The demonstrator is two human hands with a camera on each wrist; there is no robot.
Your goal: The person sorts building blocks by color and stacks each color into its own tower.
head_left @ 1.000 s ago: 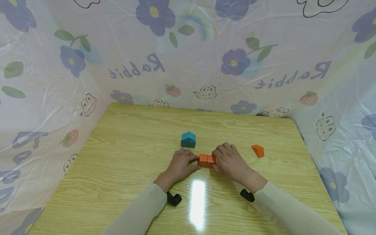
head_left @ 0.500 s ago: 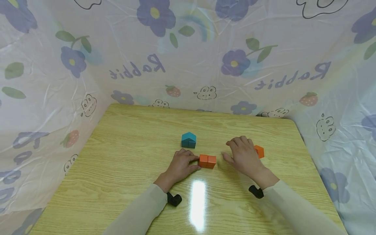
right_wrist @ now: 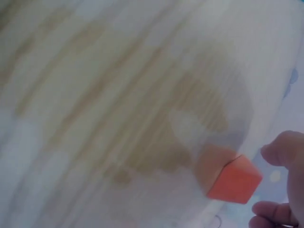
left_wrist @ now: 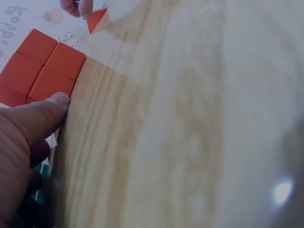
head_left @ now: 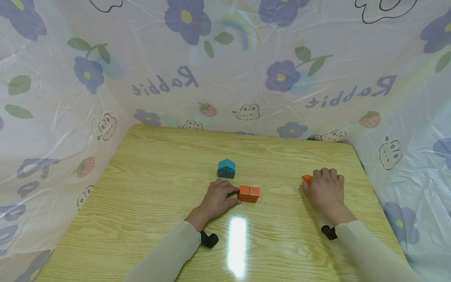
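Note:
Several orange cubes [head_left: 249,193], two wide and two high, stand together near the middle of the table. My left hand [head_left: 218,199] holds their left end between thumb and forefinger; in the left wrist view the thumb [left_wrist: 45,111] lies along the lower edge of the cubes [left_wrist: 57,80]. The forefinger is hidden there. Farther right, my right hand [head_left: 325,192] is over an orange block with slanted faces [head_left: 307,179], partly covering it. In the right wrist view its thumb and fingers are spread beside this block [right_wrist: 236,181], with a gap showing between them.
Behind the cubes stands a small house shape of teal blocks [head_left: 226,168] with a pointed top. The wooden table [head_left: 158,164] is bordered at the back and sides by a printed cloth [head_left: 239,70]. A bright light reflection lies on the tabletop before the cubes.
My right hand has let go of the right end of the orange cubes and moved right to the slanted orange block. My left hand stays in place at the cubes.

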